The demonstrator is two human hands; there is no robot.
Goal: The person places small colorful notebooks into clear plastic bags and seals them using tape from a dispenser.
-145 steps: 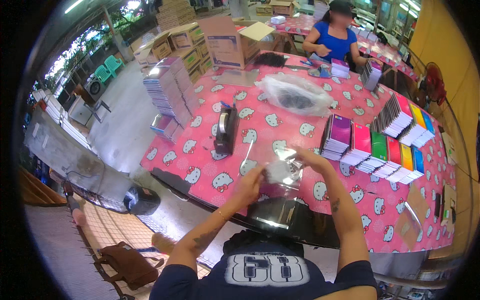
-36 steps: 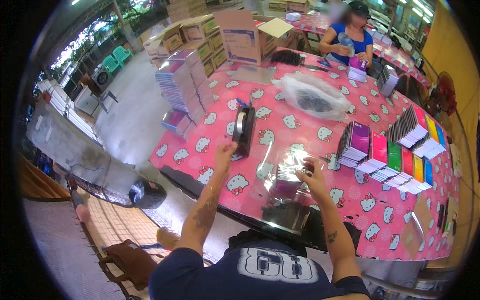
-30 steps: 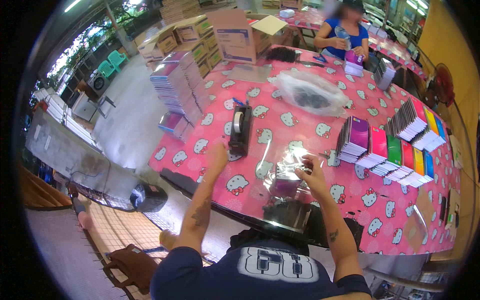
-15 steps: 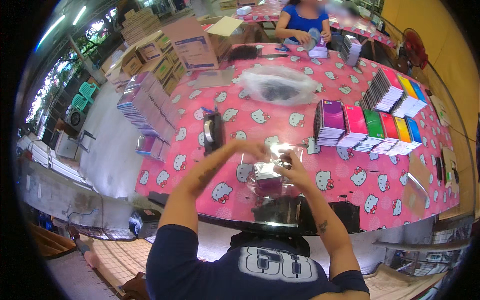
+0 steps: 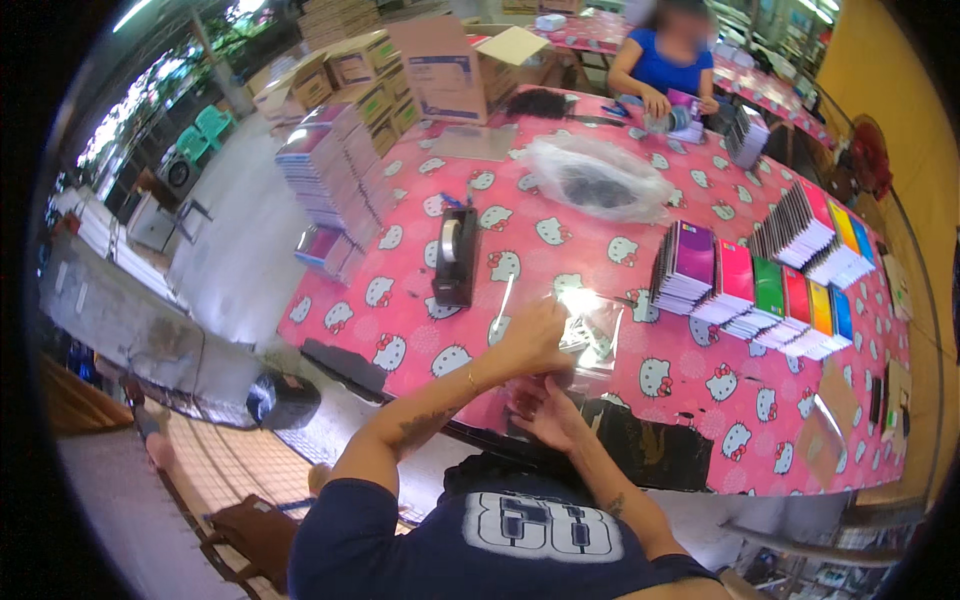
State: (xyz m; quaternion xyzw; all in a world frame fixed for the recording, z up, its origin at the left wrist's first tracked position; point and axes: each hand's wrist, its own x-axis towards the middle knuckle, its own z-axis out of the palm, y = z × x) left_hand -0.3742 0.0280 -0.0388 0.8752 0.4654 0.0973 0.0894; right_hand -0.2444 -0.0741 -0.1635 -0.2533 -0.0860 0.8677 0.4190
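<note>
A shiny clear plastic sheet or bag [image 5: 600, 345] lies on the table in front of me, with strong glare on it. My left hand [image 5: 535, 335] is closed at its left side, fingers bent down and partly hidden. Nearer the table's front edge, my right hand [image 5: 550, 412] is turned up with its fingers curled just below the left hand. What the right fingers hold is hidden; a purplish patch shows beside them. A black tape dispenser [image 5: 456, 265] stands to the left of the plastic.
Stacked spiral notebooks [image 5: 690, 255] in several colours stand on the right. A tall notebook stack [image 5: 330, 165] rises at the left edge. A cloudy plastic bag [image 5: 600, 185] lies farther back. Across the table, a person in blue [image 5: 665, 65] handles notebooks. Cardboard boxes [image 5: 440, 75] stand behind.
My right hand has moved from the plastic's far right side down to the table's near edge. My left hand has come nearer and turned downward. The view has shifted.
</note>
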